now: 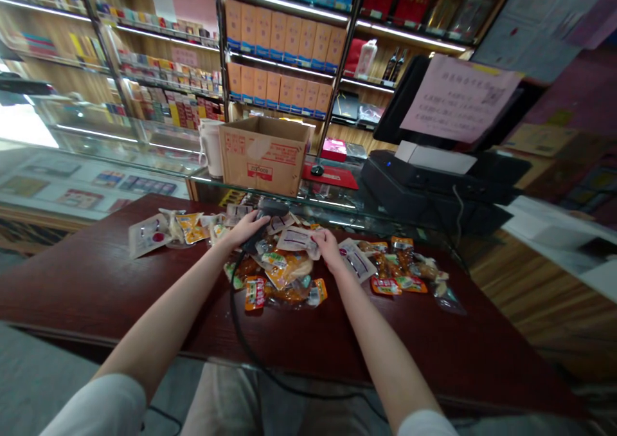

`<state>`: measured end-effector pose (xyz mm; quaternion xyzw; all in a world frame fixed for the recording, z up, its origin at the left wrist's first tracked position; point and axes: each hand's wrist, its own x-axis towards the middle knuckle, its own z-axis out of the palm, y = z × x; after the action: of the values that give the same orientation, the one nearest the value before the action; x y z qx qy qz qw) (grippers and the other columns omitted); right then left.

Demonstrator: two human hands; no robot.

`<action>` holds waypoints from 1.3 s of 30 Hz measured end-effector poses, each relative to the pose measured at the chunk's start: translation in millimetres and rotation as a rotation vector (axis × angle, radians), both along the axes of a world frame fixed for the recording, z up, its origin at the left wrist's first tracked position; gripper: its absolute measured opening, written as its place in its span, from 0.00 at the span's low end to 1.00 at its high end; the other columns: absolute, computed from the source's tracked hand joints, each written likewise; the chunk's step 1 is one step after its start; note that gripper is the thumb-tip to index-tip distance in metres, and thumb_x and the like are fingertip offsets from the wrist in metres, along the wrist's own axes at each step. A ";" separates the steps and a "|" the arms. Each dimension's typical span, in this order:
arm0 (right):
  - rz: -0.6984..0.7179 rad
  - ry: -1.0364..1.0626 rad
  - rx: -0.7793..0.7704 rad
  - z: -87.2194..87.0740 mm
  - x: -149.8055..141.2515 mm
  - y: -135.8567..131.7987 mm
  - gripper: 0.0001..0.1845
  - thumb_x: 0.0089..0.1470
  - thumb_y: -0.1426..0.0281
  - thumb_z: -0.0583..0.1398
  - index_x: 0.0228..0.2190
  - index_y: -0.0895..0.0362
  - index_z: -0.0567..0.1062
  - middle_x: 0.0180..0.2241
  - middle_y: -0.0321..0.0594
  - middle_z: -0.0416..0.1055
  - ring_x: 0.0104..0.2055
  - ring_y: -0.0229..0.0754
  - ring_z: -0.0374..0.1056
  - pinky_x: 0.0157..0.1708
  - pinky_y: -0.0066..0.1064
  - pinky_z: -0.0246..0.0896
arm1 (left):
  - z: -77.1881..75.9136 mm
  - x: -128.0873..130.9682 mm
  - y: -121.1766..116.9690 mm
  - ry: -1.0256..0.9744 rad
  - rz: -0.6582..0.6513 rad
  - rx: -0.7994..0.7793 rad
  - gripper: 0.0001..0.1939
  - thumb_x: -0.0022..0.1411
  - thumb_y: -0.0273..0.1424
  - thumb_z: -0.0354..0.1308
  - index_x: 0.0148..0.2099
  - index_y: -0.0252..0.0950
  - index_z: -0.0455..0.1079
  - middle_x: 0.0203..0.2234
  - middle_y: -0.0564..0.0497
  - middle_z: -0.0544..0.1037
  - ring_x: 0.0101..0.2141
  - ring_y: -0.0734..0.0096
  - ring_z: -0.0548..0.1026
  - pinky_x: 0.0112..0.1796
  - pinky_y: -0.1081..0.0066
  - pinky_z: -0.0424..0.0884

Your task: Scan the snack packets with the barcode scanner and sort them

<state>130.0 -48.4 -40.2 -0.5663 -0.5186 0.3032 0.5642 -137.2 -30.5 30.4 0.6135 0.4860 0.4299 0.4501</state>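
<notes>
My left hand (pixel 247 227) is wrapped round the handle of a black handheld barcode scanner (pixel 271 208), its head turned to the right. A thick black cable (pixel 237 317) runs from it down over the table edge. My right hand (pixel 326 248) pinches the right end of a clear food packet with a white label (pixel 295 238), just right of the scanner. Beneath both hands lies a heap of vacuum-packed snacks (pixel 284 270), some with orange and yellow labels. In front of the heap is a packet with red and orange ends (pixel 285 292).
More packets (pixel 400 265) lie on the right of the dark red table (pixel 193 333), and a few packets (pixel 166 230) on the left. Behind stand a cardboard box (pixel 263 159), a white cup (pixel 211 148), a glass counter (pixel 144 156), a black printer-like machine (pixel 434 175) and stocked shelves.
</notes>
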 end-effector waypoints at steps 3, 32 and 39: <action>-0.024 0.322 0.051 15.5 23.2 -6.5 0.17 0.41 0.56 0.63 0.30 0.52 0.66 0.26 0.29 0.68 0.31 0.41 0.69 0.37 0.36 0.67 | 8.1 9.9 -5.4 0.032 0.025 0.088 0.20 0.49 0.45 0.63 0.37 0.35 0.72 0.29 0.50 0.77 0.35 0.62 0.74 0.36 0.68 0.70; -0.208 0.716 0.134 2.3 118.8 -39.0 0.11 0.45 0.62 0.60 0.29 0.51 0.64 0.28 0.34 0.75 0.32 0.44 0.73 0.31 0.40 0.71 | 3.4 84.7 -62.9 -0.269 -0.404 -0.185 0.29 0.53 0.52 0.62 0.45 0.36 0.61 0.18 0.59 0.69 0.18 0.77 0.67 0.18 0.76 0.62; -0.157 0.561 0.259 -0.2 93.8 -33.9 0.12 0.49 0.59 0.60 0.29 0.51 0.62 0.28 0.31 0.73 0.35 0.42 0.74 0.37 0.38 0.71 | -3.5 90.7 -66.0 -0.281 -0.562 -0.190 0.32 0.52 0.58 0.61 0.42 0.35 0.62 0.16 0.58 0.67 0.16 0.79 0.65 0.18 0.77 0.62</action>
<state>223.8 -82.3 -40.4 -0.4225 -0.3319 0.3346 0.7742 -46.4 -96.5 26.9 0.6136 0.2686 0.3221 0.6691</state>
